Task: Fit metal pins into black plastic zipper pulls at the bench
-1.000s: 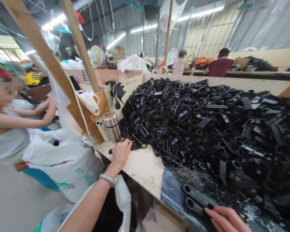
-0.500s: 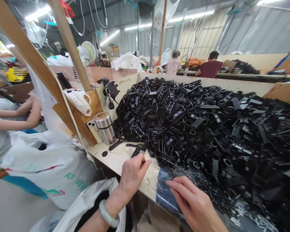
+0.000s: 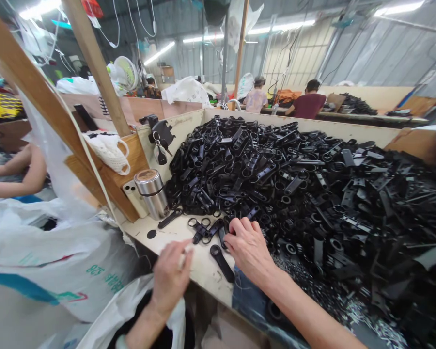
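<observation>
My right hand (image 3: 249, 249) reaches to the near edge of the heap of black plastic parts (image 3: 240, 165). Its fingers are bent and pinched at a black plastic part (image 3: 222, 236), mostly hidden by them. My left hand (image 3: 171, 271), a little blurred, hovers over the table's front edge with curled fingers; something pale shows by the thumb, too unclear to name. Between the hands a long black part with a ring end (image 3: 221, 263) lies on the pale tabletop (image 3: 199, 261). Several ringed black parts (image 3: 202, 230) lie just beyond.
A steel flask (image 3: 152, 194) and a phone (image 3: 135, 198) stand at the left against a wooden post. Blue cloth (image 3: 249, 300) covers the front edge beside small metal bits (image 3: 370, 315). An open white sack (image 3: 112, 310) hangs below left. Other people sit further off.
My right hand has moved up and left to the black parts. My left hand has drawn back left and down. A long black part now lies on the tabletop between them.
</observation>
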A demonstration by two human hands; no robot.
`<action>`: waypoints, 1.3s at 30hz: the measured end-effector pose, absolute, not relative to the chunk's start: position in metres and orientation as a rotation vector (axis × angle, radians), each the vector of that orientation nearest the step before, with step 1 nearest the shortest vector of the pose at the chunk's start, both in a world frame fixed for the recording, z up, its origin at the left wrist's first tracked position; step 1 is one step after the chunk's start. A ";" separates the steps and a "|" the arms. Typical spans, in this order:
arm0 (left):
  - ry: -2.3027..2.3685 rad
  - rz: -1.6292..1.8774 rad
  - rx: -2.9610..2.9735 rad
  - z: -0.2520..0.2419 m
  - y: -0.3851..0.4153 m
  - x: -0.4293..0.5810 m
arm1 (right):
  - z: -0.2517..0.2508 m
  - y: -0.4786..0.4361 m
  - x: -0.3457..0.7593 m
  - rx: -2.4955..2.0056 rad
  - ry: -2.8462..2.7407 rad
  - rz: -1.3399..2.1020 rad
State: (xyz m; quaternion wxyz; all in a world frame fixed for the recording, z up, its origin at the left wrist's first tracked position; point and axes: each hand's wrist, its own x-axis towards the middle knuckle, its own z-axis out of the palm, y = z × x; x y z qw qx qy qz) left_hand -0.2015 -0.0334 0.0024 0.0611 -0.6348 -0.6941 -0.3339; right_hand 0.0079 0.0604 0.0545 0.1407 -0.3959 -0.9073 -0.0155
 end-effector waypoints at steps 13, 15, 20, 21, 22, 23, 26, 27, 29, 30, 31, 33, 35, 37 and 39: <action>-2.299 -0.703 -1.739 0.011 0.006 -0.282 | 0.077 0.078 0.066 -1.162 -1.791 1.475; -2.284 -0.765 -1.749 0.011 0.002 -0.281 | 0.078 0.071 0.074 -1.133 -1.791 1.550; -2.259 -0.939 -1.737 0.017 -0.029 -0.263 | 0.066 0.038 0.086 -1.079 -2.133 1.383; -2.252 -0.995 -1.736 0.018 -0.038 -0.255 | 0.063 0.032 0.087 -1.057 -2.216 1.282; -2.241 -1.060 -1.746 0.018 -0.046 -0.245 | 0.060 0.025 0.088 -1.033 -2.291 1.188; -2.221 -1.132 -1.772 0.018 -0.055 -0.234 | 0.057 0.020 0.088 -1.015 -2.356 1.111; -2.102 -1.263 -2.025 0.017 -0.073 -0.198 | 0.052 0.007 0.087 -1.006 -2.495 0.969; -2.057 -1.274 -2.127 0.017 -0.077 -0.186 | 0.051 0.005 0.086 -1.012 -2.532 0.924; -1.989 -1.279 -2.263 0.019 -0.079 -0.166 | 0.052 0.006 0.084 -1.036 -2.577 0.831; -1.967 -1.279 -2.293 0.020 -0.079 -0.158 | 0.053 0.008 0.082 -1.058 -2.588 0.781; -1.950 -1.285 -2.301 0.022 -0.079 -0.152 | 0.054 0.012 0.078 -1.085 -2.594 0.719; -1.935 -1.308 -2.291 0.023 -0.080 -0.143 | 0.056 0.022 0.067 -1.135 -2.634 0.538; -1.916 -1.330 -2.312 0.020 -0.083 -0.136 | 0.055 0.033 0.054 -1.146 -2.701 0.350; -1.837 -1.374 -2.345 0.013 -0.088 -0.130 | 0.053 0.041 0.042 -1.116 -2.757 0.242; -1.662 -1.400 -2.391 0.004 -0.093 -0.122 | 0.051 0.046 0.034 -1.079 -2.766 0.225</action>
